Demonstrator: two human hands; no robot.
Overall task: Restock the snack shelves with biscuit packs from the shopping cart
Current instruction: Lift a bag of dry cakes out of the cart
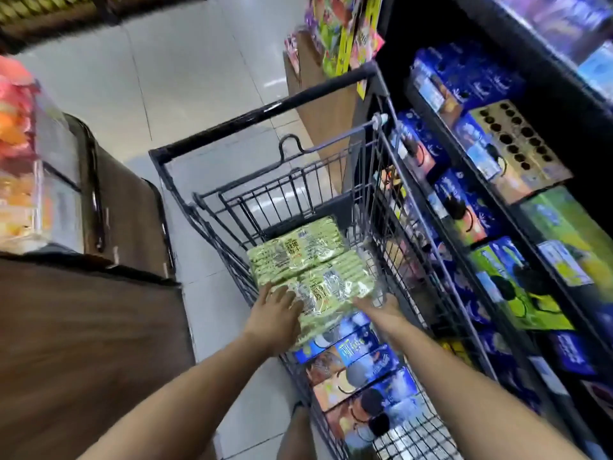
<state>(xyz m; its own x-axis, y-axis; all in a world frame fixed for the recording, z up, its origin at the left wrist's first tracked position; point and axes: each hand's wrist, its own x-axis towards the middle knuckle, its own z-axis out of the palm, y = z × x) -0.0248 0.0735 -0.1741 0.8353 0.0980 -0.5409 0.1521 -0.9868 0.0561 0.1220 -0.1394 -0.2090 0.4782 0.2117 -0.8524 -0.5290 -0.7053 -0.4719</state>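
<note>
Reaching down into a shopping cart [391, 200], a person's two bare hands meet a bundle of green biscuit packs [308, 257]. The left hand [277, 315] lies flat on the bundle's near left corner, fingers straight and spread. The right hand [376, 305] touches the near right edge. Its fingertips are lost against the shiny wrap, so it is not possible to tell whether they curl under it. The hands are apart, one at each side of the bundle's near end, and about equally close to it.

The bundle lies straight ahead of the hands, wrapped in clear plastic. It rests on top of blue boxes [358, 356] that fill the near part of the cart. Its long side runs away from the person, along the cart's length, toward the cart handle [265, 111]. Lifting it will probably take both hands, because the far half reaches well beyond the fingers and the wrap looks slippery.

The snack shelves [431, 34] stand to the right, close beside the cart, holding rows of blue and green packs [464, 81]. The cart's wire side rises between the bundle and the shelves, so the bundle has to come up over it. A brown counter [83, 343] stands to the left across a strip of pale floor.
</note>
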